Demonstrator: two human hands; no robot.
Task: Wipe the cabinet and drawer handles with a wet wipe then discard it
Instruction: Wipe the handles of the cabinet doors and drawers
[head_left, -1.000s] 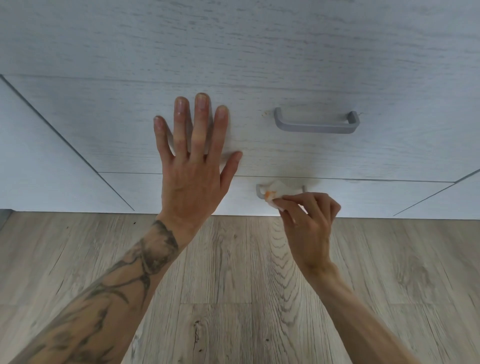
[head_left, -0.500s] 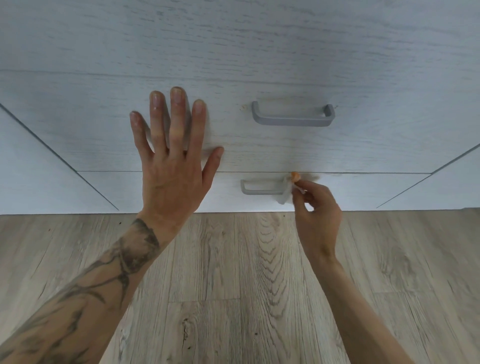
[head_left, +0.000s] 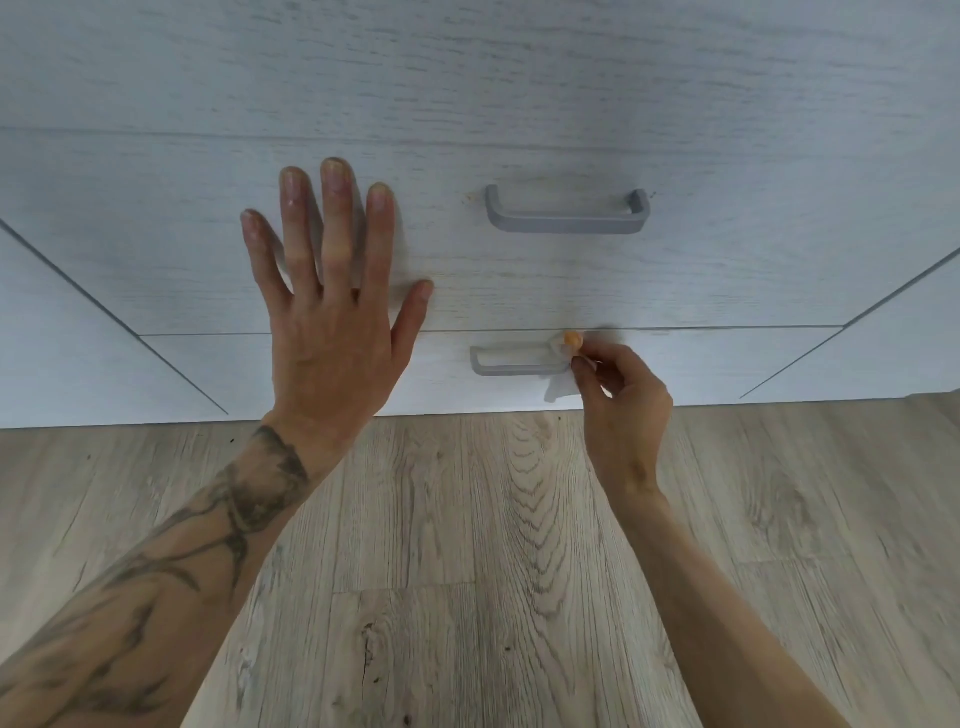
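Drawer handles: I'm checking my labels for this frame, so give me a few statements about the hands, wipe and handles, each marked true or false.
1. The left hand lies flat, fingers spread, on a drawer front. True.
2. The right hand is empty. False: it pinches the wipe at the lower handle's right end.
3. Nothing touches the upper handle. True.
4. The left hand grips a handle. False: it touches neither.

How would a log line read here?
left hand: flat on pale wood-grain drawer front | right hand: pinching white wet wipe on lower grey bar handle
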